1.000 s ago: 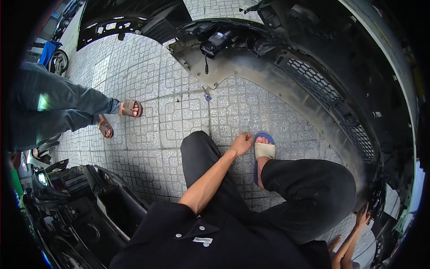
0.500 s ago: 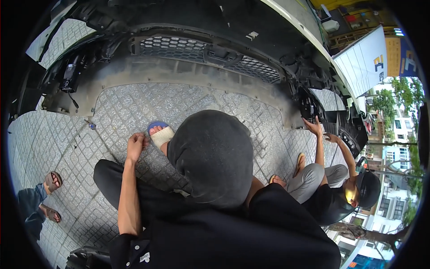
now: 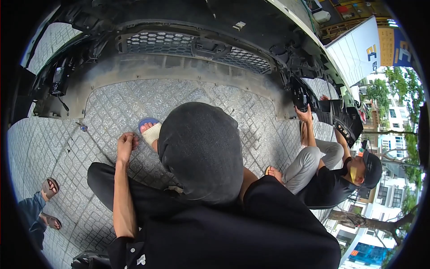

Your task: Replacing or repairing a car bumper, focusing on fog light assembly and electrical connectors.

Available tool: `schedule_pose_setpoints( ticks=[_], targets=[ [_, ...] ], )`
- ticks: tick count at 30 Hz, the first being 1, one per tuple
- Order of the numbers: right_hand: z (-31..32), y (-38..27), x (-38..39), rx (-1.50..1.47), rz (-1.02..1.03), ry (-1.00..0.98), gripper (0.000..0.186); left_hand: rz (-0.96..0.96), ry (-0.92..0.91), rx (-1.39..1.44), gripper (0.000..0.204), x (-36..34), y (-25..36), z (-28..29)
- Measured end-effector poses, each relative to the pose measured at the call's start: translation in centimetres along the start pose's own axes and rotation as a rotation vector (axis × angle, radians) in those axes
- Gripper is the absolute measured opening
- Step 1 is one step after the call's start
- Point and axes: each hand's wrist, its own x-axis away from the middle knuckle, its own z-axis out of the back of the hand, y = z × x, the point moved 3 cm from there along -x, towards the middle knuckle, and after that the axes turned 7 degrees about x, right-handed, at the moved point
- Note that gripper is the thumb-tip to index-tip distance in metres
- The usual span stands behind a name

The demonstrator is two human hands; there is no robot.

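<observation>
My left hand (image 3: pixel 127 144) hangs low over the pavement, fingers curled together; whatever they may pinch is too small to make out. It is beside my foot (image 3: pixel 149 130) in a blue and cream slide. My right hand is hidden behind my raised dark knee (image 3: pixel 197 150). A small tool with a blue part (image 3: pixel 83 127) lies on the paving to the left of my left hand. Ahead spans a dusty black bumper (image 3: pixel 103 65) with hexagonal grille mesh (image 3: pixel 156 42) and a black lamp-like unit (image 3: pixel 58 78) with a dangling cable at its left.
A co-worker in a cap (image 3: pixel 331 184) squats at right, one hand (image 3: pixel 304 114) on the bumper's right end. Another person's sandalled feet (image 3: pixel 50 188) stand at lower left. Grey paving (image 3: pixel 76 170) lies around me. A white signboard (image 3: pixel 354 49), buildings and trees show at right.
My view swung toward the right, bringing the whole bumper and co-worker into sight. My left hand stayed low with curled fingers. The co-worker's raised hand now reaches onto the black part at the bumper's end.
</observation>
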Motion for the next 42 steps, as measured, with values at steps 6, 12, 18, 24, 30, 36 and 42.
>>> schedule_pose_setpoints(
  ticks=[6,12,18,24,30,36,42],
  targets=[
    [-2.7,-1.0,-0.8,0.035,0.013,-0.015,0.059,0.007,0.008,0.019,0.025,0.1,-0.1,0.2],
    [-6.1,-1.3,-2.5,0.063,0.028,-0.018,0.06,0.001,0.001,-0.004,0.027,0.5,-0.1,0.6],
    [-6.1,-1.9,-1.7,0.088,0.042,-0.036,0.062,0.018,0.023,-0.026,0.028,0.6,-0.6,1.2],
    [-5.2,-2.2,-0.7,0.085,0.064,-0.13,0.061,-0.019,0.017,-0.044,0.028,0.6,-0.6,1.4],
    [-6.6,-1.9,-2.3,0.065,0.043,-0.076,0.057,0.007,0.032,-0.013,0.028,1.0,-0.4,1.3],
    [-5.6,-1.9,-2.1,0.078,0.068,-0.126,0.057,0.008,0.035,0.016,0.028,0.7,-0.4,1.1],
    [-5.2,-1.9,-1.3,0.084,0.06,-0.129,0.055,0.01,0.029,-0.036,0.028,0.9,-0.1,1.1]
  ],
)
